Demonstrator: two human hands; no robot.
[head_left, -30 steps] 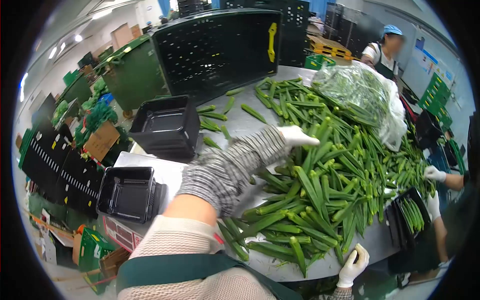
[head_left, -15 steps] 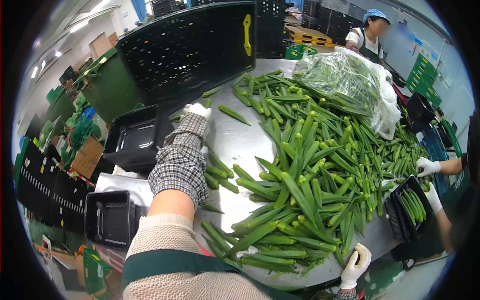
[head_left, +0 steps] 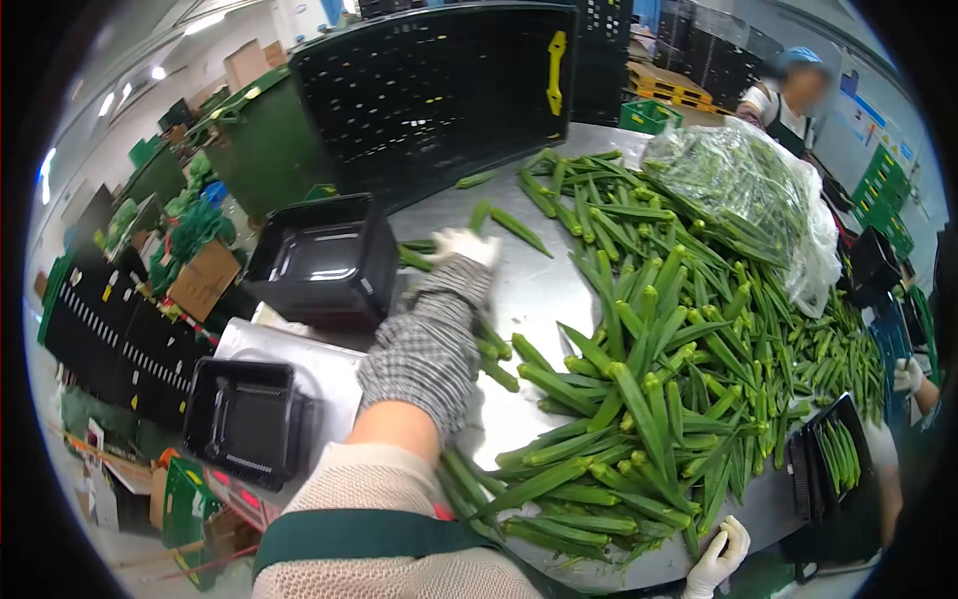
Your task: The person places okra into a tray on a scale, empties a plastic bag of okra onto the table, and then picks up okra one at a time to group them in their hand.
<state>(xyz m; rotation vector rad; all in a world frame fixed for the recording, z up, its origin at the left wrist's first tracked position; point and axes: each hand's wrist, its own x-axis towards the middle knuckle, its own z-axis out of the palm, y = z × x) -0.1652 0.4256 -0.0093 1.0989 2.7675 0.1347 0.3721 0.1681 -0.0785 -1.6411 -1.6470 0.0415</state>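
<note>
My left hand (head_left: pixel 467 247), in a white glove and checked sleeve, reaches palm-down over the metal tabletop among loose okra pods (head_left: pixel 417 258). One pod (head_left: pixel 480 216) shows just past its knuckles. Its fingertips are hidden, so any grip on a pod cannot be made out. At the lower right, my right hand (head_left: pixel 718 559), also white-gloved, rests by the table edge. Its fingers are loosely curled, with a gap to the thumb and nothing visible between them. Beside it spreads a large pile of green okra (head_left: pixel 639 399).
Black plastic trays (head_left: pixel 317 255) are stacked left of my left arm, with another black tray (head_left: pixel 244 419) nearer me. A black crate (head_left: pixel 439 100) stands upright behind. A clear bag of okra (head_left: pixel 738 190) lies on the pile. Co-workers are at the right, near a part-filled tray (head_left: pixel 836 454).
The view has swung left, shifting the scene rightward. My left hand has drawn slightly nearer me among the loose pods. A co-worker's gloved hands at the right have shifted. My right hand stays near the edge.
</note>
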